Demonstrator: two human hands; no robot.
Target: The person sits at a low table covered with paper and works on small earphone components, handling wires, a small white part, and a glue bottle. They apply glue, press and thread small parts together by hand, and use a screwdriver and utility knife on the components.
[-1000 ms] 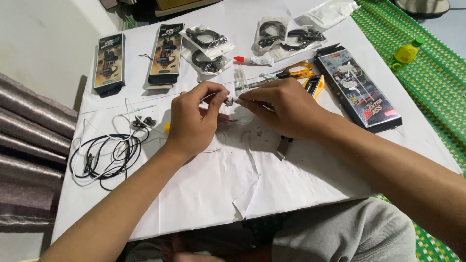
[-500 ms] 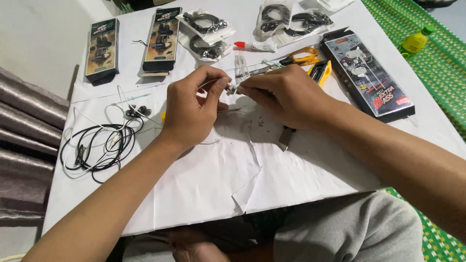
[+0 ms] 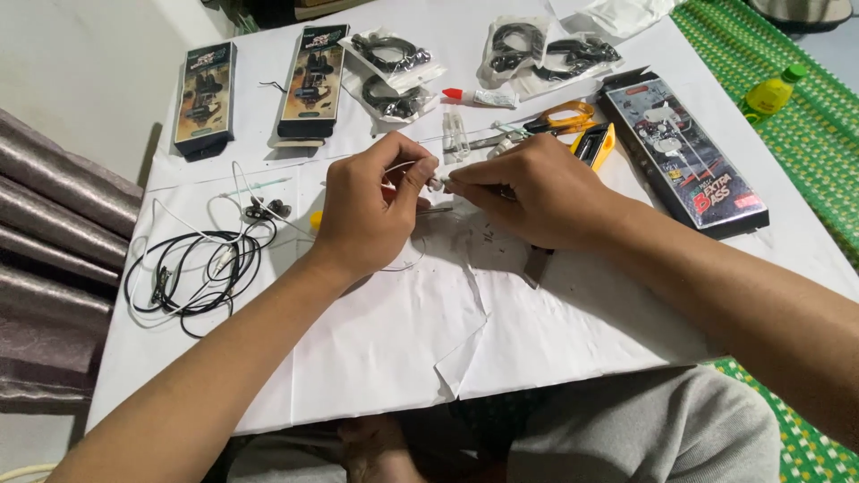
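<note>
Over the middle of the white tabletop (image 3: pixel 376 358), left hand (image 3: pixel 367 215) and right hand (image 3: pixel 537 192) both pinch one tiny white earbud piece (image 3: pixel 436 183), grip closed tight. Looks light, fiddly, probably fragile; I'd hold the body, not its thin wire.

Even, bright overhead light on the white paper (image 3: pixel 376 349), soft shadows toward 6 o'clock, sharp focus, mild stretching at the edges.

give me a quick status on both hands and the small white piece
Left hand and right hand both pinch small white earpiece above white paper. Black cable coil off left, clear of hands.
</note>
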